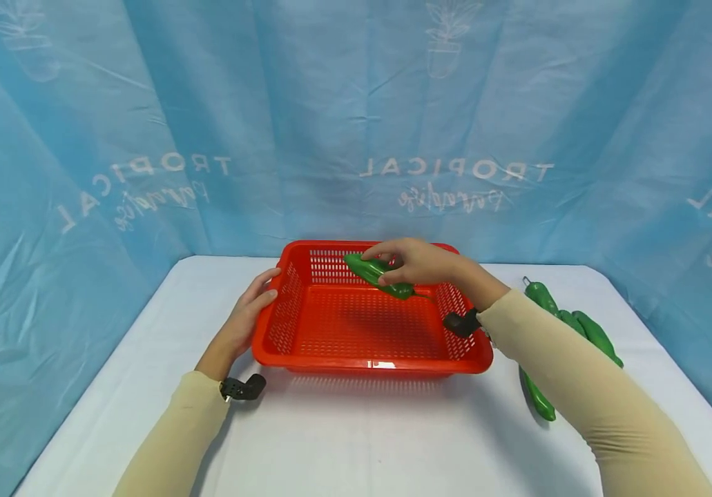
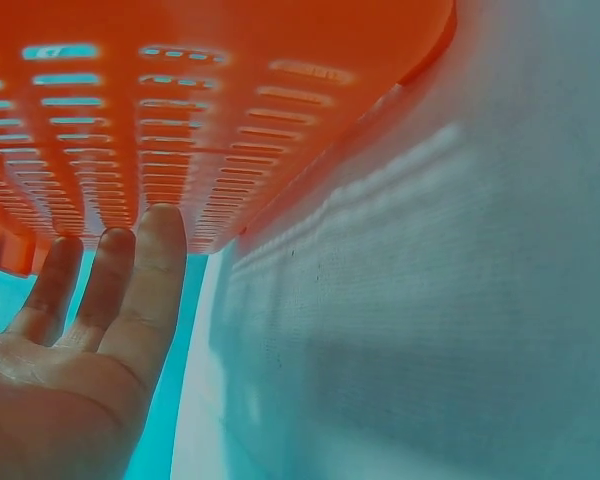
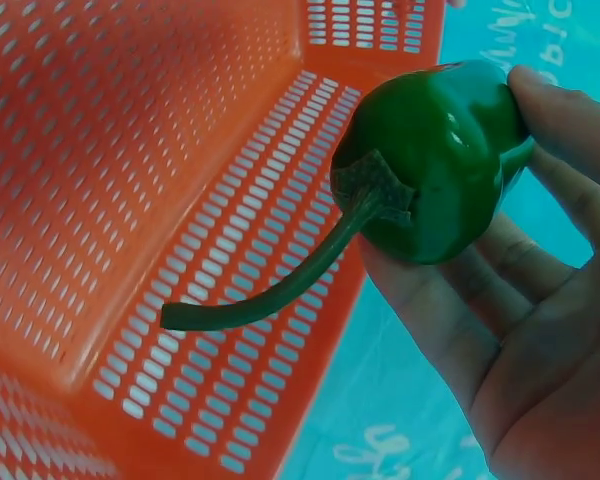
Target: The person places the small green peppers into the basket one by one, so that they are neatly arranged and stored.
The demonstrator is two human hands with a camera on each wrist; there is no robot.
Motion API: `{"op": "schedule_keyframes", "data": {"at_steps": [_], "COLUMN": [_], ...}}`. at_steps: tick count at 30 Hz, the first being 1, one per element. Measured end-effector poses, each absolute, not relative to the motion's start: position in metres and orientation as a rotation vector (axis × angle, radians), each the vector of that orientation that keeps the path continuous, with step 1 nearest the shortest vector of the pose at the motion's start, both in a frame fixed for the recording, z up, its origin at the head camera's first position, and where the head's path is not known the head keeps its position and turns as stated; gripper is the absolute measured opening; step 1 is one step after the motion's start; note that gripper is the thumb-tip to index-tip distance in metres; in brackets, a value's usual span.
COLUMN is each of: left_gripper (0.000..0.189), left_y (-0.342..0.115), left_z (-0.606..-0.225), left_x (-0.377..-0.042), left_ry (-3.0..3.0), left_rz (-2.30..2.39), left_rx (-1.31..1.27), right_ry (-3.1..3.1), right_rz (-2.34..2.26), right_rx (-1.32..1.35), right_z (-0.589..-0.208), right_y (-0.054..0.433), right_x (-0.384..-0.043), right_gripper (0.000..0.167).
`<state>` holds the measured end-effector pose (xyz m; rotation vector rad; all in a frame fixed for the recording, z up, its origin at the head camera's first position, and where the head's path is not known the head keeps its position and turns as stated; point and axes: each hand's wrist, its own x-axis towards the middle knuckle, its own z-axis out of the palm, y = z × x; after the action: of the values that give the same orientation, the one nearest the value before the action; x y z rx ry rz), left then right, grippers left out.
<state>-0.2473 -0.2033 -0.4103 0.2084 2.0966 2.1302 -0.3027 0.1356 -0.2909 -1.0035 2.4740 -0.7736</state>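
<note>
My right hand pinches a long green pepper between thumb and fingers, holding it above the red perforated basket. In the right wrist view, the stem end of the pepper faces the camera; its curved stem hangs over the basket wall. My left hand lies against the basket's left side, its thumb and fingertips near the rim. The left wrist view shows fairly straight fingers touching the outside of the slotted basket wall.
Several more green peppers lie on the white table to the right, partly hidden by the right sleeve. Blue printed curtains hang behind the table and at both sides.
</note>
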Motion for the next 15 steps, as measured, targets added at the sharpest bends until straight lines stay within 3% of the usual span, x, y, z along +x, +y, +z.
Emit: {"op": "schedule_keyframes", "data": {"at_steps": [15], "left_gripper": [0.053], "left_y": [-0.203], "left_z": [-0.414], "left_x": [-0.249], "left_ry": [2.092], "left_rz": [2.156], "left_rx": [0.191], "right_ry": [2.381], "right_rz": [-0.851], "right_rx": [-0.955], "right_z": [-0.304], "right_y": [0.098], "right_x": [-0.309], "right_gripper": [0.052]}}
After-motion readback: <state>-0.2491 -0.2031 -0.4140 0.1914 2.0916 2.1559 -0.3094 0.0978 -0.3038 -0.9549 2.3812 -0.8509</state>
